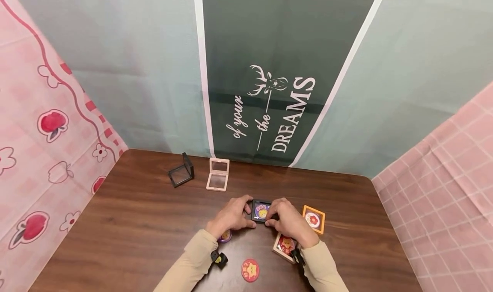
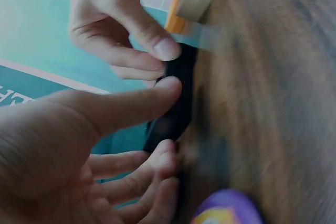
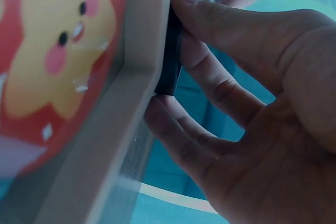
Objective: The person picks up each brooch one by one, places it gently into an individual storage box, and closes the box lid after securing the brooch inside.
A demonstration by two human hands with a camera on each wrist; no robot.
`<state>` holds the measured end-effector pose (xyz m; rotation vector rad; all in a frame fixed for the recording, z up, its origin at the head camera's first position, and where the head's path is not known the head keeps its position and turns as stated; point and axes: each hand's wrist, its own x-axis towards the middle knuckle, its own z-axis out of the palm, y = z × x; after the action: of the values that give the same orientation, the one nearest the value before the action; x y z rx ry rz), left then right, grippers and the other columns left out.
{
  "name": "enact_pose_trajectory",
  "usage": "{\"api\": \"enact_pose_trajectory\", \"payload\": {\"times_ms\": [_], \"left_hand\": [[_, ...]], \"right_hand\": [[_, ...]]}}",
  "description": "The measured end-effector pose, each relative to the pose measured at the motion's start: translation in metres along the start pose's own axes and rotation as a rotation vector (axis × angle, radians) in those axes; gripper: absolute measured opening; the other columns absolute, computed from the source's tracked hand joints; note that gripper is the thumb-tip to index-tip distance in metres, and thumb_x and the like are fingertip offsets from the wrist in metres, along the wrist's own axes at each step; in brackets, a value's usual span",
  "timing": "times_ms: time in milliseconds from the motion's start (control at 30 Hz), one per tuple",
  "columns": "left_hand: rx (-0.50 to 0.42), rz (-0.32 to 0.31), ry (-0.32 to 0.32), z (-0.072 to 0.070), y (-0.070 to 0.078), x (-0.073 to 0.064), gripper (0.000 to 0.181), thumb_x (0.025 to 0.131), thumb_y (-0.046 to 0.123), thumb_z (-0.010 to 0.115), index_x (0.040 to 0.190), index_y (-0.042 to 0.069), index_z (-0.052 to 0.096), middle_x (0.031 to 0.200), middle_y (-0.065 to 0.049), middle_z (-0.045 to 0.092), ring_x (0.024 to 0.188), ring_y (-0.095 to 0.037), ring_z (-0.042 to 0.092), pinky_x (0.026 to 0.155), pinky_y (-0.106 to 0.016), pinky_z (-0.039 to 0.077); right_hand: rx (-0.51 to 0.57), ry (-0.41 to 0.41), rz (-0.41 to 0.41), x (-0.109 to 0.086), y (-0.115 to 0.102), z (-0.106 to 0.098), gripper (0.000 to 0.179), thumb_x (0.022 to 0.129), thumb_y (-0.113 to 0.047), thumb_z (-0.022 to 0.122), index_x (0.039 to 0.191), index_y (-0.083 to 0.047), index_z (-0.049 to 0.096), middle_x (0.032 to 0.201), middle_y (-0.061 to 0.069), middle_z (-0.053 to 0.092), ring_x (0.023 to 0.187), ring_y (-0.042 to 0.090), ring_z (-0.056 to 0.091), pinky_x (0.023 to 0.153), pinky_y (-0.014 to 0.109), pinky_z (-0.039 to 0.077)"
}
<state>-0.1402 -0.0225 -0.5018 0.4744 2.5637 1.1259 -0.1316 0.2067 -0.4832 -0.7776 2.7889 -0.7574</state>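
Around the middle of the brown table (image 1: pixel 127 223), a black frame (image 1: pixel 262 201) sits between the two hands, a purple-and-yellow disc (image 1: pixel 262 211) showing inside it. The left hand (image 1: pixel 231 215) grips its left end, thumb at the near edge and bent fingers at the far edge, with a wide gap between. The right hand (image 1: pixel 289 219) pinches the right end, its thumb and fingertips much closer together. On the hanging cloth (image 1: pixel 269 27) behind, white lettering reads "of your", "the" and "DREAMS" beside a deer's head. A loose red disc (image 1: pixel 250 270) with a yellow star carries characters too small to read, and the marks on the framed purple one cannot be made out either. The right wrist covers part of a cream frame (image 1: pixel 283 256) holding another red star disc; an orange frame (image 1: pixel 323 222) lies just beside the right hand. A purple round piece (image 1: pixel 225 236) is half hidden by the left wrist, and the left wrist view, badly blurred, cuts it off at the bottom.
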Motion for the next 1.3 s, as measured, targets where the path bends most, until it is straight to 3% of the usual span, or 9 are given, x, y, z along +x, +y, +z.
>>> {"api": "enact_pose_trajectory", "payload": {"times_ms": [167, 367, 600, 767, 867, 967, 1167, 1300], "left_hand": [[-0.02, 0.008, -0.017, -0.018, -0.006, -0.006, 0.069, 0.087, 0.025, 0.089, 0.142, 0.0, 0.057, 0.103, -0.003, 0.073, 0.086, -0.011, 0.067, 0.079, -0.028, 0.054], [0.006, -0.011, 0.077, -0.041, -0.023, -0.014, 0.051, 0.092, 0.02, 0.084, 0.134, 0.002, 0.063, 0.106, -0.003, 0.073, 0.095, -0.017, 0.069, 0.091, -0.039, 0.056], [-0.015, -0.079, 0.277, -0.07, -0.066, -0.029, 0.035, 0.091, 0.012, 0.084, 0.122, 0.004, 0.069, 0.107, -0.005, 0.076, 0.089, -0.013, 0.069, 0.086, -0.038, 0.059], [-0.015, -0.076, 0.447, -0.104, -0.093, -0.039, 0.024, 0.093, 0.006, 0.078, 0.115, 0.002, 0.069, 0.105, -0.01, 0.078, 0.089, -0.02, 0.071, 0.085, -0.039, 0.059], [0.006, -0.083, 0.524, -0.121, -0.106, -0.042, 0.018, 0.094, 0.005, 0.075, 0.111, 0.003, 0.068, 0.102, -0.011, 0.078, 0.091, -0.023, 0.071, 0.085, -0.038, 0.056], [0.004, -0.114, 0.552, -0.134, -0.12, -0.043, 0.019, 0.096, 0.007, 0.072, 0.113, 0.001, 0.065, 0.105, -0.015, 0.076, 0.094, -0.027, 0.07, 0.085, -0.038, 0.054], [-0.043, -0.216, 0.546, -0.152, -0.141, -0.033, 0.031, 0.1, 0.012, 0.066, 0.125, -0.004, 0.059, 0.121, -0.026, 0.07, 0.107, -0.039, 0.066, 0.094, -0.047, 0.051], [-0.079, -0.267, 0.512, -0.159, -0.151, -0.024, 0.039, 0.103, 0.016, 0.062, 0.136, -0.005, 0.055, 0.134, -0.028, 0.064, 0.119, -0.043, 0.059, 0.107, -0.062, 0.037]], "right_hand": [[-0.03, -0.008, -0.01, -0.002, -0.004, 0.001, 0.008, 0.088, -0.009, 0.088, 0.086, -0.015, 0.082, 0.091, -0.007, 0.072, 0.102, 0.02, 0.065, 0.092, 0.048, 0.058], [-0.056, -0.003, 0.034, -0.007, -0.01, -0.001, 0.012, 0.089, -0.011, 0.087, 0.1, -0.01, 0.082, 0.099, 0.0, 0.074, 0.094, 0.017, 0.069, 0.088, 0.044, 0.061], [-0.12, 0.082, 0.085, -0.012, -0.024, -0.001, 0.023, 0.088, -0.014, 0.089, 0.108, -0.005, 0.08, 0.106, 0.006, 0.072, 0.101, 0.02, 0.066, 0.091, 0.044, 0.061], [-0.107, 0.146, 0.019, -0.01, -0.04, 0.002, 0.029, 0.091, -0.016, 0.086, 0.116, -0.004, 0.077, 0.111, 0.007, 0.071, 0.099, 0.019, 0.067, 0.087, 0.043, 0.062], [-0.05, 0.118, -0.05, -0.007, -0.048, 0.009, 0.028, 0.095, -0.015, 0.082, 0.12, -0.005, 0.076, 0.111, 0.006, 0.071, 0.096, 0.018, 0.07, 0.085, 0.04, 0.062], [0.013, 0.072, -0.141, -0.004, -0.056, 0.017, 0.025, 0.097, -0.013, 0.079, 0.12, -0.004, 0.075, 0.107, 0.006, 0.072, 0.094, 0.018, 0.07, 0.083, 0.036, 0.06], [0.026, -0.085, -0.224, 0.006, -0.078, 0.034, 0.029, 0.101, -0.016, 0.074, 0.127, -0.004, 0.072, 0.112, 0.004, 0.068, 0.096, 0.011, 0.063, 0.086, 0.025, 0.055], [-0.05, -0.168, -0.237, 0.014, -0.089, 0.044, 0.036, 0.103, -0.021, 0.072, 0.136, -0.008, 0.067, 0.123, 0.003, 0.063, 0.097, 0.005, 0.06, 0.089, 0.024, 0.054]]}}
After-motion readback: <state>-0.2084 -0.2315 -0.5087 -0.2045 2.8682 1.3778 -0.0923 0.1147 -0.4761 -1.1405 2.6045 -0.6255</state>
